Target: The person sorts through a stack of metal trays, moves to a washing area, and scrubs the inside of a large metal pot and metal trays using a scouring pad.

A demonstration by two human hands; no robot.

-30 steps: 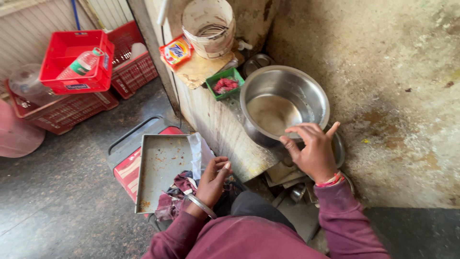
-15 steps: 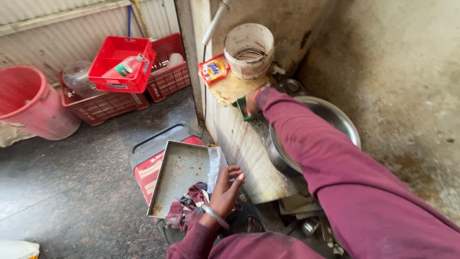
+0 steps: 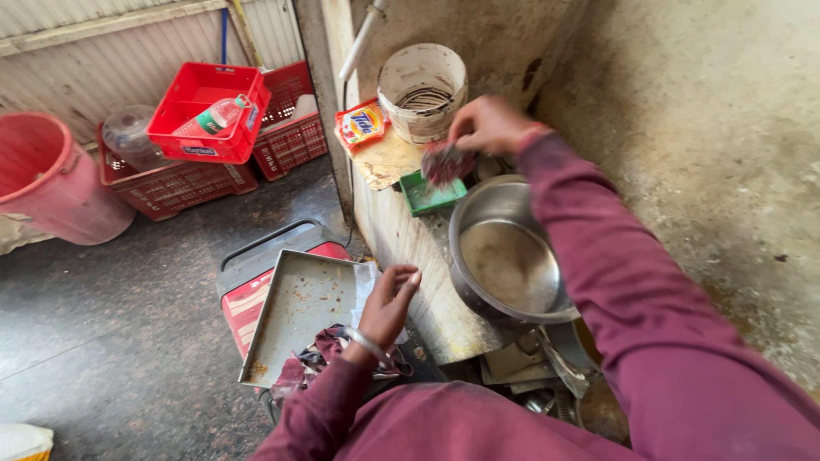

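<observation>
Scrubber in right hand, hanging downward

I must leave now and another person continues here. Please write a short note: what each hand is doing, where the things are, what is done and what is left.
Right hand: closed on a reddish scrub pad, held above the small green tray.
Left hand: open, holding nothing, resting at the edge of the flat metal tray.
Steel bowl: on the ledge, cloudy film inside, apparently not scrubbed.
Flat metal tray: crumbs and stains on it.
Left: judging by this, both bowl and tray need washing.
</observation>
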